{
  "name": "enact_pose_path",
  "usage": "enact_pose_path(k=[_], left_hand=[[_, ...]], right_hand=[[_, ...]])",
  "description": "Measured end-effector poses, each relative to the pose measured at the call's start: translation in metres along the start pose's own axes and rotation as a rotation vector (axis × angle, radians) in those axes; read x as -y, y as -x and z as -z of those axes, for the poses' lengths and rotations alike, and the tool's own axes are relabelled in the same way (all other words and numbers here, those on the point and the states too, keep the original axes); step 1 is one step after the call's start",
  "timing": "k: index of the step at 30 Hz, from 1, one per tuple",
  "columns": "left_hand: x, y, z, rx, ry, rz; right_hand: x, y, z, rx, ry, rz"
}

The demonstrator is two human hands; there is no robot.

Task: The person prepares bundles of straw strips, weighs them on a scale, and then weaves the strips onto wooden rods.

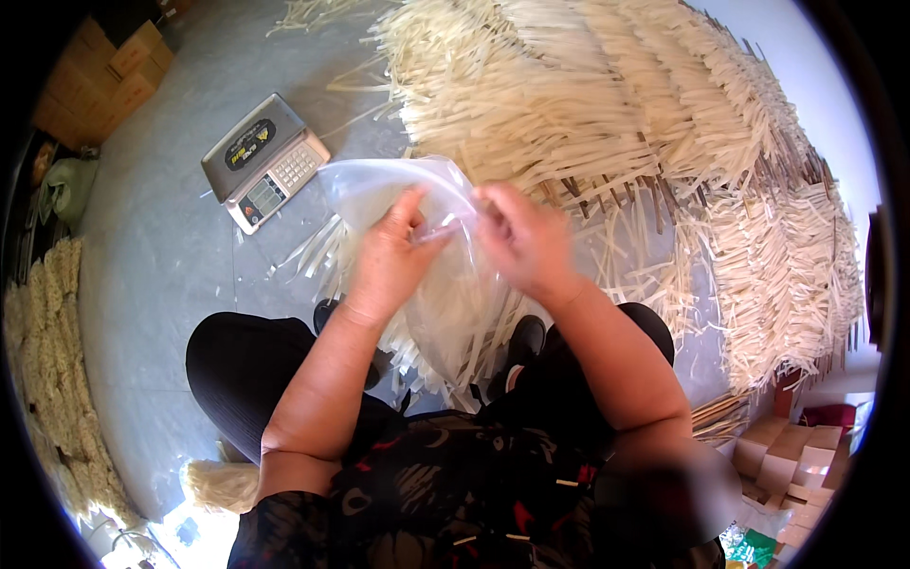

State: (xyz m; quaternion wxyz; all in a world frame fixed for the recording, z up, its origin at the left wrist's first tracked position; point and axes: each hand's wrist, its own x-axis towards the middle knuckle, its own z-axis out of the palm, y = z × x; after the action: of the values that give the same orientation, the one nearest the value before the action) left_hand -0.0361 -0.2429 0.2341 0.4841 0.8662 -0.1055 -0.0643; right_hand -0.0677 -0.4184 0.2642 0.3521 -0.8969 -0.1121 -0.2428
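Observation:
A clear plastic bag [455,284] hangs between my hands, its mouth at the top and its body reaching down between my knees. My left hand [393,251] grips the left side of the bag near the rim, thumb and fingers closed on the film. On the other side my right hand [526,237], smeared by motion, pinches the bag's upper right edge. Through the film show pale flat strips lying below; whether any are inside the bag I cannot tell.
Large heaps of pale dried strips [531,104] cover the floor ahead and to the right. A digital scale [265,161] stands ahead on the left. Cardboard boxes [104,76] are stacked far left, more cartons [787,455] at lower right. Bundled strips [57,370] line the left side.

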Motion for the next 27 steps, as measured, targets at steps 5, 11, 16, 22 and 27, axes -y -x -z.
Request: enact_pose_path(k=[5, 11, 16, 22, 27], left_hand=[[0.002, -0.021, 0.05, -0.401, 0.307, -0.116], [-0.014, 0.003, 0.027, -0.189, 0.107, -0.362], [-0.007, -0.007, 0.04, -0.302, 0.266, -0.29], [0.005, -0.016, 0.062, -0.519, 0.315, -0.319], [-0.013, -0.009, 0.071, -0.253, 0.689, 0.011]], right_hand=[[-0.058, -0.031, 0.066, -0.199, 0.096, -0.186], [-0.015, -0.036, 0.044, -0.278, 0.151, 0.14], [-0.032, -0.036, 0.073, -0.101, -0.332, -0.331], [-0.008, -0.041, 0.07, -0.398, 0.315, 0.311], [0.048, -0.005, 0.034, 0.529, 0.011, 0.496]])
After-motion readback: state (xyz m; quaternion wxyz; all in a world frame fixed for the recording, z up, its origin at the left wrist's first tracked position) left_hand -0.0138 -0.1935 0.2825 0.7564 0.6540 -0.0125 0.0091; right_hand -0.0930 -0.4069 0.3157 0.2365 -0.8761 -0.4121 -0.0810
